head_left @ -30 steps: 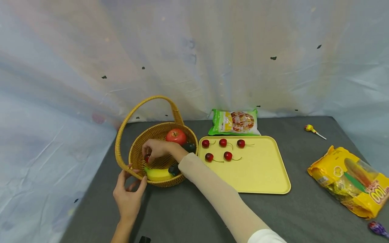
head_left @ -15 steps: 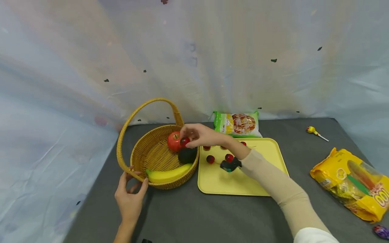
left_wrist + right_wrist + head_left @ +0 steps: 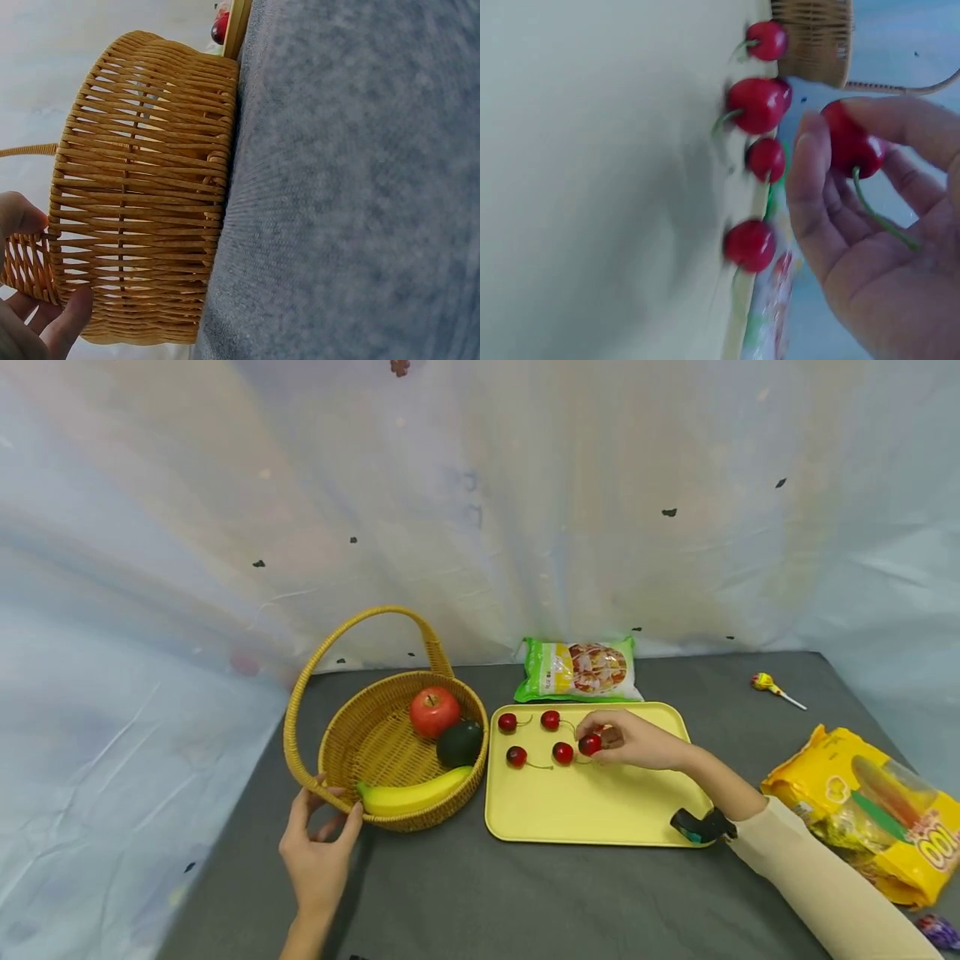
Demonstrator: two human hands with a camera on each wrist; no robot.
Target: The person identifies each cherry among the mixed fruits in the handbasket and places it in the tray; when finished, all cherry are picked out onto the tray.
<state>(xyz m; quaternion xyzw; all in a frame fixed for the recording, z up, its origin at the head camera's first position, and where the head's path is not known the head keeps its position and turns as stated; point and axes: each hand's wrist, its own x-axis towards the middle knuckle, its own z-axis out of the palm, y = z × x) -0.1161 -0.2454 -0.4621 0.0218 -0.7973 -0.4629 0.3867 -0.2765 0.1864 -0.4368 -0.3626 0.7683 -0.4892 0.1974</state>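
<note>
My right hand pinches a red cherry between thumb and fingers above the yellow tray; its green stem hangs toward the palm in the right wrist view. Several more cherries lie on the tray's back left part. To the left stands a wicker basket with a tall handle. My left hand grips its rim at the near foot of the handle, thumb outside, as the left wrist view also shows. Inside the basket lie a red apple, a dark green avocado-like fruit and a banana.
Behind the tray a green and white food packet lies against the pale curtain. At the right are a yellow candy bag, a yellow lollipop and a purple wrapped candy. A grey cloth covers the table.
My right hand has come out of the basket with the cherry and moved right, over the tray. The left hand keeps its grip on the basket.
</note>
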